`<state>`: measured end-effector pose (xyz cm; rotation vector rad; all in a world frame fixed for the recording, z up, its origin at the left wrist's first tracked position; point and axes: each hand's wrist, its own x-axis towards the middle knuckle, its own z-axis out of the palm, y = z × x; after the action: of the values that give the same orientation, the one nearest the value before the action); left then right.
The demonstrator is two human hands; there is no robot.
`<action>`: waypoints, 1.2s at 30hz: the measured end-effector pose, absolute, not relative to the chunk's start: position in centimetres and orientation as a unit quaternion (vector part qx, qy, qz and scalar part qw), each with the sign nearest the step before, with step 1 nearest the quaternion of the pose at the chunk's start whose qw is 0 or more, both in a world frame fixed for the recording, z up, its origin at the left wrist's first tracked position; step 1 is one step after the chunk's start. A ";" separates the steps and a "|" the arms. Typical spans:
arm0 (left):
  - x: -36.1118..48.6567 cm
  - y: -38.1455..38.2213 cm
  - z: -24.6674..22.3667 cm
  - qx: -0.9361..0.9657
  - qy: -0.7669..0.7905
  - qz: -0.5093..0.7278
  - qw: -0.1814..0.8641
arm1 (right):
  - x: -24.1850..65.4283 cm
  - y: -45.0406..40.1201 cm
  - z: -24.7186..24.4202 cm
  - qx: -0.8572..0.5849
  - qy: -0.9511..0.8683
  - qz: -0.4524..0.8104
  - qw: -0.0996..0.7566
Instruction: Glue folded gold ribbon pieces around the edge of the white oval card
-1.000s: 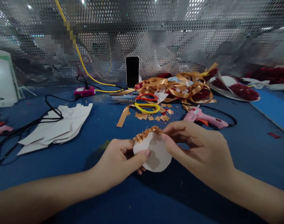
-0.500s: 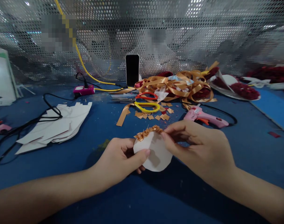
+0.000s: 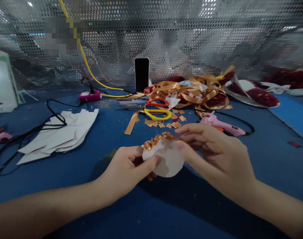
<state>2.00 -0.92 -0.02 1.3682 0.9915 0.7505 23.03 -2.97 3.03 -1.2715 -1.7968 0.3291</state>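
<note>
A round white card disc [image 3: 167, 162] with a fringe of small gold-brown ribbon pieces [image 3: 157, 139] along its top edge is held up over the table. My left hand [image 3: 131, 169] grips the disc's left side, thumb flat on the front and fingers behind. At the right edge is my right hand [image 3: 213, 152], its thumb and forefinger spread apart; whether another fingertip touches the fringe cannot be made out. Beyond the disc lie cut gold ribbon squares [image 3: 161, 125] and scissors with red and yellow handles [image 3: 157, 114].
A pink glue gun [image 3: 222, 124] lies behind my right hand. Tangled gold ribbon [image 3: 191, 89] is heaped at the back, near an upright phone [image 3: 142, 74]. White card sheets [image 3: 59, 132] and a black cable [image 3: 19, 141] lie left. A perforated metal panel [image 3: 111, 39] stands behind.
My right thumb and forefinger have parted at the fringe's right end, and that hand has shifted slightly right. The disc has tipped a little in my left hand.
</note>
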 end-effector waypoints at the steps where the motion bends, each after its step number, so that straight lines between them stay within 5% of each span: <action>1: 2.0 -0.9 0.0 0.590 0.429 0.331 0.599 | 23.1 -3.1 3.2 -0.510 -0.725 0.141 0.442; 36: 2.0 -0.7 0.2 0.624 0.423 0.326 0.570 | 22.8 -3.0 3.1 -0.496 -0.670 0.315 0.455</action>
<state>1.99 -0.72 0.19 1.4656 0.9939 0.7656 22.81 -3.02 3.11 -1.2228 -1.6527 0.7766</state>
